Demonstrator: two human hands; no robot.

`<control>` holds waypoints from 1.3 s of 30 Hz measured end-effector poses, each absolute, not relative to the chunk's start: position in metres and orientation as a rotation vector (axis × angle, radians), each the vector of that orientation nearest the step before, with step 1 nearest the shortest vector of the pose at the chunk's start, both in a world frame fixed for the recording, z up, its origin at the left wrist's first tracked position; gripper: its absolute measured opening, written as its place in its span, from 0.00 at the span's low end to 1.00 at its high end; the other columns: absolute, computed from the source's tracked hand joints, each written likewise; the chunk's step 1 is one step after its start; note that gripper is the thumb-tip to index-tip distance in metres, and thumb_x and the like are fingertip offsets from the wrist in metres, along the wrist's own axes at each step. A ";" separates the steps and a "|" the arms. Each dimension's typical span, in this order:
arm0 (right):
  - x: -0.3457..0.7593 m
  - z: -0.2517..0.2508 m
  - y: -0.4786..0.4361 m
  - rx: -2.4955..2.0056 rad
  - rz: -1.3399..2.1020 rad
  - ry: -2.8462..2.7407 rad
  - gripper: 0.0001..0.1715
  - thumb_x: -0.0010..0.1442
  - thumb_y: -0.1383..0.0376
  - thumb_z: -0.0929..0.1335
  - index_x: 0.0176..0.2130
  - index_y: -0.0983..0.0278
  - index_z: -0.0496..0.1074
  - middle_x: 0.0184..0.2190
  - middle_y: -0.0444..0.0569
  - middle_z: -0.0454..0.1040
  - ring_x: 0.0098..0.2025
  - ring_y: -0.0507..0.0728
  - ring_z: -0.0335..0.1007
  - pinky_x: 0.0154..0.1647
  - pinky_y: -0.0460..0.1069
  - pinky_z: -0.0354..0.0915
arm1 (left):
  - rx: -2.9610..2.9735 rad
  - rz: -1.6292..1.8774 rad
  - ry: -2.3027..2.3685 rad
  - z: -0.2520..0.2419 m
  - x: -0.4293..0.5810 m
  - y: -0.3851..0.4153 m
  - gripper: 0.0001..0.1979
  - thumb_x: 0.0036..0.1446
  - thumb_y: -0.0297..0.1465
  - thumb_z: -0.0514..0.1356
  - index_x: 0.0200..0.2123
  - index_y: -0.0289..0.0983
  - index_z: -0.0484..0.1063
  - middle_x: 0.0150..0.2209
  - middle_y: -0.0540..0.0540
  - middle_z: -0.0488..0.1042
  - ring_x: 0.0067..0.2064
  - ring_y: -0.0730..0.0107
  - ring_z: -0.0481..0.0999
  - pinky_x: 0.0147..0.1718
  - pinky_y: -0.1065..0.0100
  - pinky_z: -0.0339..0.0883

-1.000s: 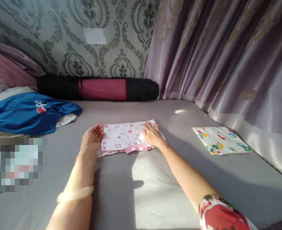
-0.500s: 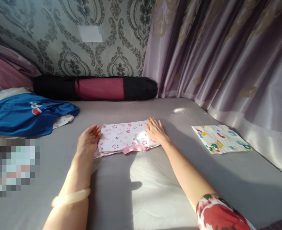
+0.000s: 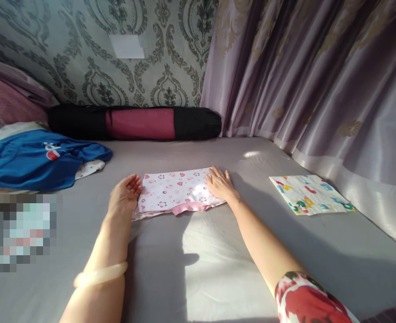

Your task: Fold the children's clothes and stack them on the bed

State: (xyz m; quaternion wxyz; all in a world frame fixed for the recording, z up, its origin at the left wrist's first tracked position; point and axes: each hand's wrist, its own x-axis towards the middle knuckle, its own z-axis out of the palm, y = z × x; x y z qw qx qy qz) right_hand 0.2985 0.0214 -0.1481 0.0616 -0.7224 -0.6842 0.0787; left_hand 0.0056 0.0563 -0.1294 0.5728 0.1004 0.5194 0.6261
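A folded white cloth with pink hearts and a pink trim lies flat on the grey bed sheet. My left hand rests on its edge at the cloth's left side, fingers together and stretched out, palm facing the cloth. My right hand lies flat on the cloth's right end, fingers spread. Neither hand grips anything.
A folded white cloth with coloured letters lies to the right, near the purple curtain. A blue garment is heaped at the left. A black and maroon roll bag lies along the patterned wall.
My right hand has slid a little to the right along the cloth's end. My left hand stays at the left edge.
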 end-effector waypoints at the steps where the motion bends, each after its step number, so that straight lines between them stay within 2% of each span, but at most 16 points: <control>1: 0.295 -0.146 0.019 -2.172 0.206 -2.078 0.36 0.70 0.56 0.48 0.68 0.73 0.52 0.70 0.58 0.45 0.71 0.62 0.36 0.69 0.66 0.31 | 0.237 1.467 1.223 -0.129 0.006 0.056 0.06 0.53 0.21 0.57 0.27 0.34 0.71 0.27 0.48 0.73 0.25 0.78 0.72 0.22 0.79 0.66; 3: 0.286 -0.143 0.013 -2.110 0.137 -2.109 0.36 0.70 0.55 0.48 0.68 0.71 0.52 0.70 0.58 0.45 0.72 0.63 0.35 0.68 0.66 0.28 | 0.237 1.470 1.229 -0.129 0.006 0.056 0.06 0.53 0.21 0.58 0.27 0.34 0.72 0.27 0.48 0.73 0.25 0.78 0.73 0.22 0.79 0.66; 9: 0.263 -0.153 0.004 -2.000 0.215 -2.202 0.34 0.70 0.56 0.49 0.68 0.67 0.53 0.70 0.56 0.46 0.71 0.61 0.38 0.69 0.65 0.34 | 0.237 1.466 1.235 -0.129 0.006 0.057 0.06 0.53 0.21 0.57 0.28 0.35 0.72 0.27 0.48 0.73 0.26 0.78 0.72 0.23 0.78 0.66; 20: 0.264 -0.161 0.005 -1.975 0.143 -2.202 0.32 0.69 0.57 0.52 0.67 0.67 0.55 0.69 0.57 0.50 0.70 0.61 0.40 0.68 0.64 0.35 | 0.359 1.479 1.321 -0.133 0.005 0.058 0.02 0.49 0.23 0.60 0.27 0.33 0.72 0.27 0.47 0.73 0.25 0.77 0.72 0.24 0.77 0.64; 25: 0.267 -0.157 0.008 -1.982 0.294 -2.175 0.33 0.69 0.56 0.53 0.67 0.65 0.54 0.70 0.56 0.47 0.71 0.61 0.38 0.69 0.65 0.33 | 0.905 1.419 1.708 -0.148 -0.001 0.056 0.03 0.43 0.27 0.64 0.24 0.36 0.72 0.23 0.46 0.72 0.26 0.67 0.71 0.23 0.72 0.62; 27: 0.275 -0.148 0.013 -1.922 0.490 -2.151 0.32 0.68 0.57 0.56 0.67 0.64 0.56 0.70 0.55 0.48 0.71 0.61 0.40 0.69 0.62 0.37 | 1.056 1.333 1.816 -0.150 -0.005 0.055 0.06 0.40 0.28 0.67 0.21 0.37 0.71 0.20 0.46 0.71 0.29 0.61 0.73 0.26 0.69 0.63; 28: 0.281 -0.143 0.015 -1.885 0.582 -2.093 0.31 0.67 0.58 0.57 0.66 0.64 0.57 0.69 0.54 0.51 0.70 0.60 0.44 0.69 0.59 0.42 | 1.099 1.301 1.846 -0.149 -0.006 0.054 0.07 0.39 0.27 0.67 0.20 0.38 0.71 0.19 0.46 0.70 0.30 0.58 0.73 0.27 0.68 0.63; 29: 0.289 -0.137 0.018 -1.870 0.658 -1.985 0.30 0.67 0.59 0.59 0.65 0.62 0.60 0.67 0.52 0.56 0.68 0.58 0.50 0.67 0.55 0.49 | 1.115 1.281 1.862 -0.148 -0.008 0.054 0.08 0.38 0.26 0.68 0.19 0.38 0.71 0.18 0.46 0.69 0.30 0.57 0.74 0.28 0.68 0.63; 31: 0.307 -0.128 0.023 -1.927 0.740 -1.686 0.25 0.67 0.60 0.60 0.60 0.61 0.67 0.60 0.51 0.68 0.60 0.56 0.65 0.57 0.48 0.62 | 1.101 1.238 1.862 -0.145 -0.009 0.055 0.08 0.36 0.24 0.68 0.19 0.38 0.71 0.17 0.46 0.68 0.27 0.58 0.73 0.27 0.67 0.63; 33: 0.325 -0.122 0.027 -2.047 0.763 -1.430 0.21 0.67 0.61 0.59 0.54 0.65 0.72 0.50 0.54 0.76 0.48 0.55 0.74 0.44 0.45 0.68 | 1.070 1.155 1.841 -0.142 -0.010 0.059 0.09 0.36 0.23 0.68 0.19 0.37 0.71 0.16 0.47 0.68 0.23 0.61 0.71 0.24 0.68 0.62; 36: 0.346 -0.123 0.032 -2.199 0.801 -1.293 0.18 0.66 0.63 0.61 0.42 0.72 0.76 0.33 0.57 0.79 0.30 0.54 0.75 0.28 0.44 0.67 | 0.956 1.023 1.775 -0.140 -0.013 0.067 0.10 0.36 0.22 0.69 0.21 0.35 0.70 0.16 0.47 0.69 0.18 0.66 0.69 0.19 0.71 0.61; 39: 0.352 -0.130 0.034 -2.268 0.836 -1.254 0.12 0.61 0.65 0.67 0.32 0.71 0.76 0.21 0.51 0.75 0.20 0.51 0.68 0.20 0.43 0.61 | 0.875 0.945 1.733 -0.140 -0.018 0.073 0.12 0.35 0.23 0.71 0.21 0.36 0.70 0.14 0.48 0.68 0.14 0.70 0.65 0.15 0.74 0.54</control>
